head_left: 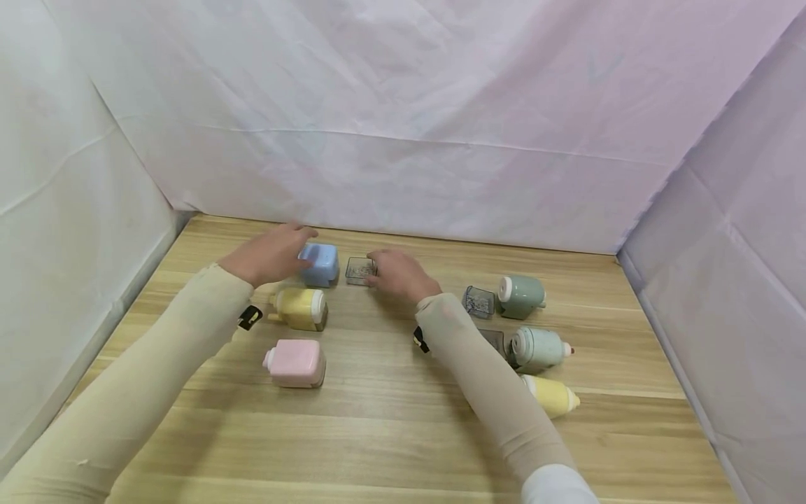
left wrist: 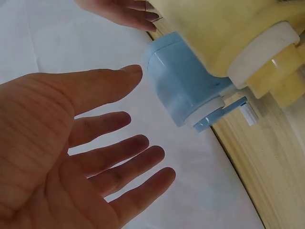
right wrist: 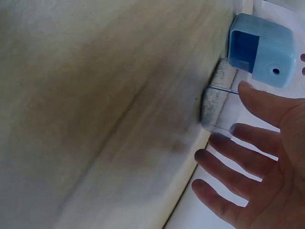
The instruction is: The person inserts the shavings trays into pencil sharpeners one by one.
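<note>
My left hand [head_left: 273, 252], fingers spread, is beside the blue pencil sharpener [head_left: 322, 264] at the back left. The left wrist view shows a gap between that palm and the sharpener's body [left wrist: 178, 76] and crank handle [left wrist: 221, 114]. My right hand [head_left: 401, 273] reaches to the clear shavings drawer [head_left: 360, 269], which lies on the table right of the blue sharpener. In the right wrist view the thumb and index fingertip are at opposite sides of the drawer [right wrist: 217, 98], the fingers loosely extended. Grey shavings lie inside it. The sharpener's drawer slot [right wrist: 244, 47] gapes open.
A yellow sharpener [head_left: 301, 309] and a pink one [head_left: 297, 362] lie at left. At right are a dark green sharpener [head_left: 522, 296], a pale green one [head_left: 540, 348] and another yellow one [head_left: 551, 396]. A second drawer [head_left: 480, 302] with shavings stands near them. White cloth [head_left: 403, 175] hangs behind.
</note>
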`<state>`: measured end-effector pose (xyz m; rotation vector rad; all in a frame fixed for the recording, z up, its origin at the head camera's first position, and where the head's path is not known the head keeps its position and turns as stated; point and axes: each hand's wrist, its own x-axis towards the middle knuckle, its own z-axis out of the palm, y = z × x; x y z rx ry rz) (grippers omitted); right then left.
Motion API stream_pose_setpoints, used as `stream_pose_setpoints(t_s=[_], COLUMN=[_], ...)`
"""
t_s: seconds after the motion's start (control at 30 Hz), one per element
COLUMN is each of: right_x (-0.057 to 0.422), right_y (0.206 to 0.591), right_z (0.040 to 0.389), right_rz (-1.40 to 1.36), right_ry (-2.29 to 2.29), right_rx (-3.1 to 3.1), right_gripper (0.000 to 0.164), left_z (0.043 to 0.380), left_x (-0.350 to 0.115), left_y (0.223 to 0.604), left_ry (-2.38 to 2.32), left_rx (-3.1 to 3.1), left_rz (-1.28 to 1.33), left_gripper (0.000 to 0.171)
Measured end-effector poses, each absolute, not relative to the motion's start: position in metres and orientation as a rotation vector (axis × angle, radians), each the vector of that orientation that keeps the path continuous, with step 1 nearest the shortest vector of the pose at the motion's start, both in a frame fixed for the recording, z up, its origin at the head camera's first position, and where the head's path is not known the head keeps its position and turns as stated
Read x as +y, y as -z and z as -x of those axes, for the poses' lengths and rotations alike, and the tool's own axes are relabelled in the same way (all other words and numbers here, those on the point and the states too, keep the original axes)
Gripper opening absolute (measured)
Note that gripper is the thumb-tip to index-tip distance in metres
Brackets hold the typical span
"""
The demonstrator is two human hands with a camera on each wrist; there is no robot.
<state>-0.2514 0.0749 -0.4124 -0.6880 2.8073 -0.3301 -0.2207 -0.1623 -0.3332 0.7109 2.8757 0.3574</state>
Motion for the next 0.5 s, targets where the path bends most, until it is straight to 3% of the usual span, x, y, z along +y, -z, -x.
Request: stream_pose_setpoints(t_s=[0.33,0.5], right_x=[0.078,0.077], right_y=[0.422,0.424], right_z=[0.256,0.256], right_rz=[0.638,0.635], right_ry=[0.567,0.588], right_rx=[2.740,2.735], right_gripper=[0.060,0.059], left_z=[0.238,0.246], left_x=[-0.158,-0.161], left_y=[0.344,0.355], left_ry=[-0.267,-0.280], left_rx=[2.809,2.794], left_rz=[-0.733,-0.732], left_gripper=[0.059,0.049])
